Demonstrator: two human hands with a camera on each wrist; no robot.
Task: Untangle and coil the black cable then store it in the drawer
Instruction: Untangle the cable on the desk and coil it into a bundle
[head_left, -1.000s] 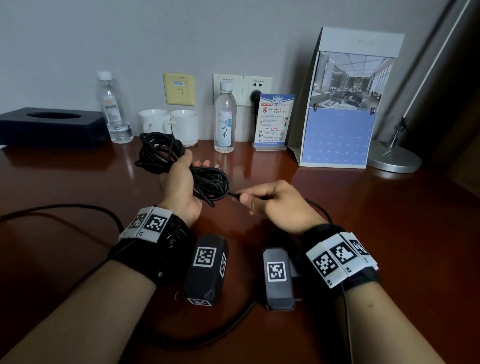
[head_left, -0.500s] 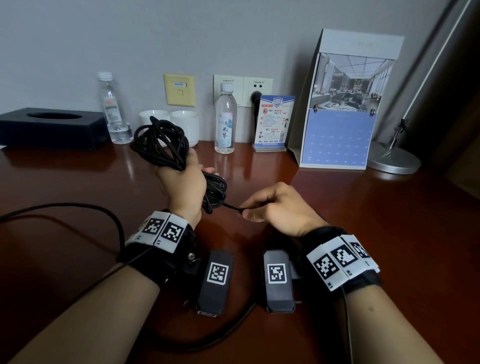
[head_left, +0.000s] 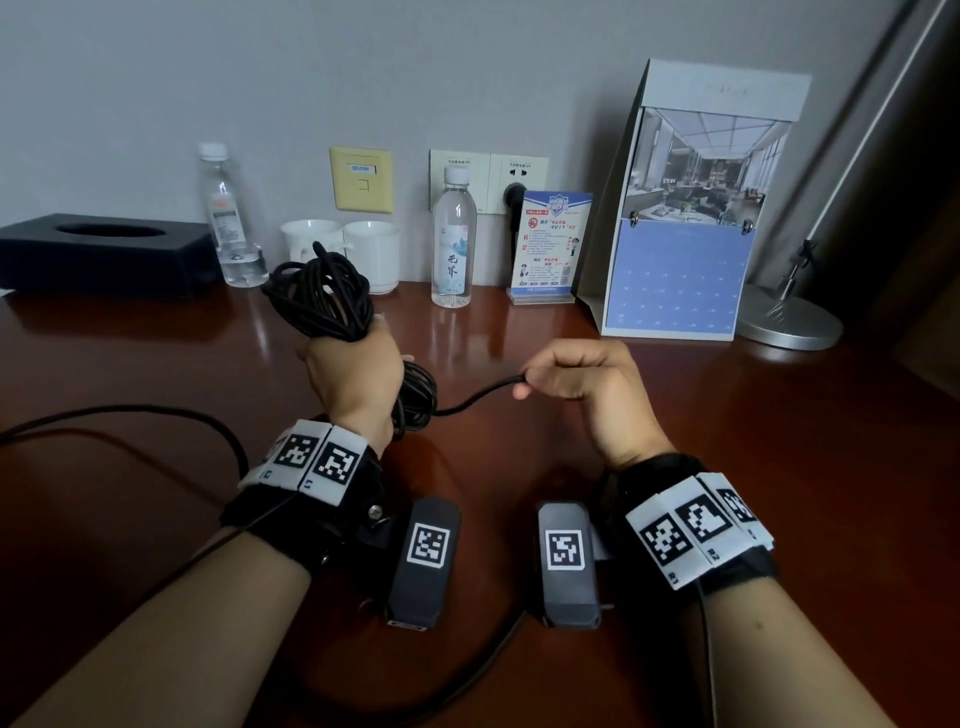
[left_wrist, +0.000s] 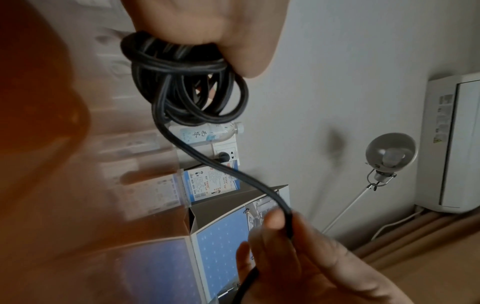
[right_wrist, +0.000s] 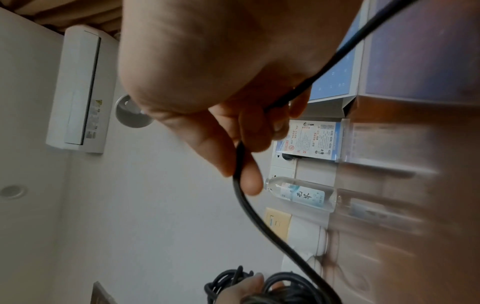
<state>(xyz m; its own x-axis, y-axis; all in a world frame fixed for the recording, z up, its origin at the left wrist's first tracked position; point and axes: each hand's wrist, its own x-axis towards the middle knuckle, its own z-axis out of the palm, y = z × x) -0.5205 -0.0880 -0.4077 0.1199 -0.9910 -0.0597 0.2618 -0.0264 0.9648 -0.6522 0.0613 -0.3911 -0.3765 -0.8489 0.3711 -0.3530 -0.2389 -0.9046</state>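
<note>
My left hand (head_left: 353, 374) grips a bundle of black cable (head_left: 324, 296) held upright above the wooden desk (head_left: 779, 441), loops sticking out above and below the fist. The left wrist view shows the coil (left_wrist: 187, 86) under my closed fingers. A free strand (head_left: 478, 397) runs from the bundle to my right hand (head_left: 576, 379), which pinches it between thumb and fingers. The right wrist view shows the strand (right_wrist: 244, 197) passing through that hand (right_wrist: 233, 133). More cable (head_left: 130, 415) trails over the desk at left and loops near my forearms. No drawer is in view.
Along the wall stand a black tissue box (head_left: 104, 254), two water bottles (head_left: 454, 239), two white cups (head_left: 343, 249), a small sign (head_left: 548, 247), a desk calendar (head_left: 685, 218) and a lamp base (head_left: 789, 322). A plug sits in the wall socket (head_left: 514, 195).
My left hand turned and lifted the bundle upright, wrist rolling over. My right hand moved right and up, drawing out a longer strand between the hands.
</note>
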